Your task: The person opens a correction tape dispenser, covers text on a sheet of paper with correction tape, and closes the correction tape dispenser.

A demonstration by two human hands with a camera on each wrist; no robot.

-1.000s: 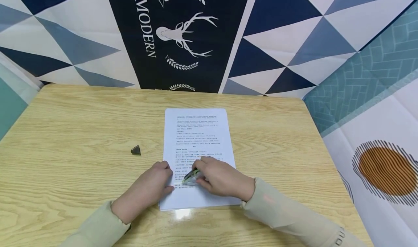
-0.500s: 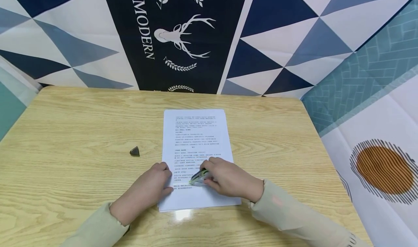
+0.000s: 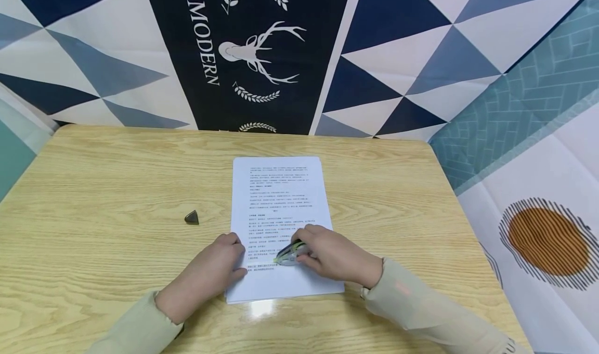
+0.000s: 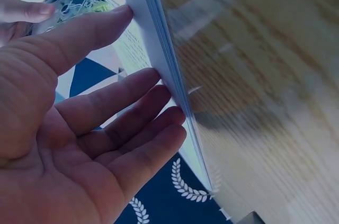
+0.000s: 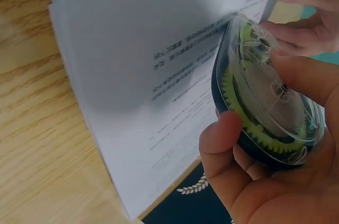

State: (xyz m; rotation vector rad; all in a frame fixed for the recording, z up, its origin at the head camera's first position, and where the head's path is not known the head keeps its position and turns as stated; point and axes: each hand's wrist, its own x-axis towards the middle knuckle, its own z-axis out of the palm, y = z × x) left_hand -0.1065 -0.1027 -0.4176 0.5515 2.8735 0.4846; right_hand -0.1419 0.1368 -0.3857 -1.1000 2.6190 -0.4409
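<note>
A stack of printed paper point(image 3: 276, 187) lies on the table. My right hand point(image 3: 329, 255) grips a correction tape dispenser point(image 5: 265, 97) with a clear cover and a green gear wheel inside. In the head view the dispenser's tip is right at the sheet, among the lower lines of print, and a faint pale strip runs left from it. My left hand point(image 3: 208, 271) rests at the stack's left edge. In the left wrist view its thumb touches the top sheet, and its loosely bent fingertips point(image 4: 175, 134) meet the side of the stack.
A small dark wedge-shaped piece point(image 3: 192, 218) lies on the wooden table point(image 3: 117, 187), left of the paper. Behind the table's far edge hangs a patterned cloth point(image 3: 252, 47) with a deer head on it.
My right hand has slid to the right along the text line with the correction tape dispenser, its tip staying at the paper. My left hand keeps its place at the stack's edge.
</note>
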